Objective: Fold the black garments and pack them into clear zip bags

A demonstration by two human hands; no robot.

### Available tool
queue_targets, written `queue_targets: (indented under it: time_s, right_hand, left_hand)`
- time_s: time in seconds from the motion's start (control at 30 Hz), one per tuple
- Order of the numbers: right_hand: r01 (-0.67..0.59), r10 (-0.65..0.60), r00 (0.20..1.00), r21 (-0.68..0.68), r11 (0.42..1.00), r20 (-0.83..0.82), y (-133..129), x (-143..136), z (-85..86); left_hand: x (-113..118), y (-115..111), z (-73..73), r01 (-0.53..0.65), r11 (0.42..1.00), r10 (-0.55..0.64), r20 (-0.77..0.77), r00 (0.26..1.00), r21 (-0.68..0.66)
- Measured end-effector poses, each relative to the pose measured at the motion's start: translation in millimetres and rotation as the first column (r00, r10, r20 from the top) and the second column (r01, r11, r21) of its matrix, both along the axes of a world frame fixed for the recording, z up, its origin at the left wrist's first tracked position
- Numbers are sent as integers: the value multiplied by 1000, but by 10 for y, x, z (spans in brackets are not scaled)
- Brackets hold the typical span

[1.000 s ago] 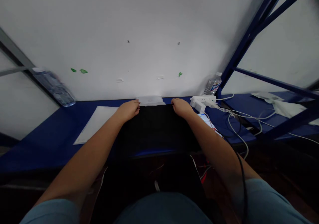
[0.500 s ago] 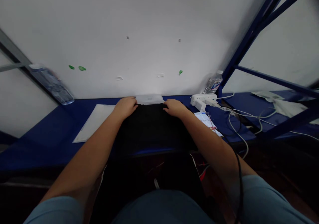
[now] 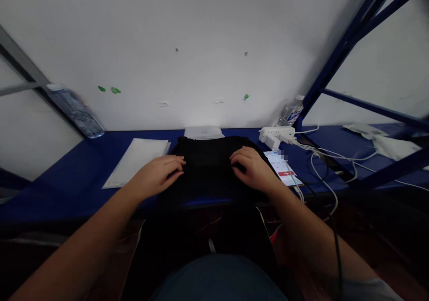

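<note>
A black cloth (image 3: 208, 171), perhaps a folded garment, lies on the blue table in front of me. Its dark folds are hard to make out. My left hand (image 3: 160, 173) is at the cloth's left side, fingers stretched out towards it and thumb apart. On the right part of the cloth rests my right hand (image 3: 251, 167), its fingers loosely bent and spread, with nothing visibly held. Behind the cloth's far edge a whitish flat packet (image 3: 203, 133) sticks out against the wall.
White papers or plastic sleeves (image 3: 136, 158) lie at left. A lit phone (image 3: 283, 167) is right of the cloth, near a white power strip (image 3: 276, 133) with trailing cables (image 3: 325, 185). Plastic bottles stand at left (image 3: 77, 113) and right (image 3: 291, 111), beside a blue frame (image 3: 335, 60).
Both hands have come back from the cloth's far edge towards me, the left also moving outwards. The far edge now shows, raised and uneven. More of the papers is uncovered.
</note>
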State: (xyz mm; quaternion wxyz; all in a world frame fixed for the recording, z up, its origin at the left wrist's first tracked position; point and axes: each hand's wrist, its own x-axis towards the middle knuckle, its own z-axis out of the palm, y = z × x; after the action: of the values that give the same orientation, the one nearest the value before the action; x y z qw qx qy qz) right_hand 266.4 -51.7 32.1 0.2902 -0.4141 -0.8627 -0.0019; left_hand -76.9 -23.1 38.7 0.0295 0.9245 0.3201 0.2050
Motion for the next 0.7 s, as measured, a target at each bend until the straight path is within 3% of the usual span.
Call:
queue_targets:
  time_s: [0.13,0.27,0.4,0.5,0.57,0.7]
  right_hand:
    - [-40,32,992,59,997,126,-433,-29,-115]
    - [-122,112,974,35,992,198,-533,-98,-43]
    - [-63,66,994,-40,997,82,-216,-191,145]
    - [123,-120,991,-56,991,61,142,-274,167]
    - [288,-274,950,-80,954,149,319,-321,90]
    - [420,-360,889,-191,887,284,420,-355,-172]
  left_hand:
    - [-35,-439,-67,71,996,-70,21,997,-48]
    - [43,-543,15,143,982,-137,53,989,-120]
    - [238,-219,214,5,998,1,111,994,-59]
    - [481,144,290,-157,986,164,130,978,-58]
    - [646,339,233,-237,967,244,79,966,-94]
    - [792,517,-106,-234,964,226,-70,972,-130]
